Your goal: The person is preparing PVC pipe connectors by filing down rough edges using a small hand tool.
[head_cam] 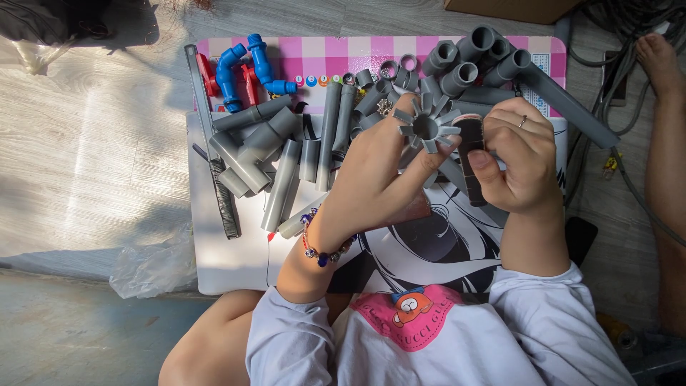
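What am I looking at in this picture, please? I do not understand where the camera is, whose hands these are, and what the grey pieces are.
The camera sits on a person's head and looks down, so you see that person's own two bare hands and lap from above. No machine is involved.

The left hand, with a beaded bracelet at the wrist, holds a grey plastic pipe piece cut into a star of flaps. The right hand, with a ring, holds a dark rolled strip, possibly sandpaper, against it.

Below lies a white board with a cartoon drawing and a pink checked mat, both on a wooden floor. On them lie many grey plastic pipes and joints, blue pipe elbows and a hand saw with a dark handle. At the right edge another person's bare foot shows.
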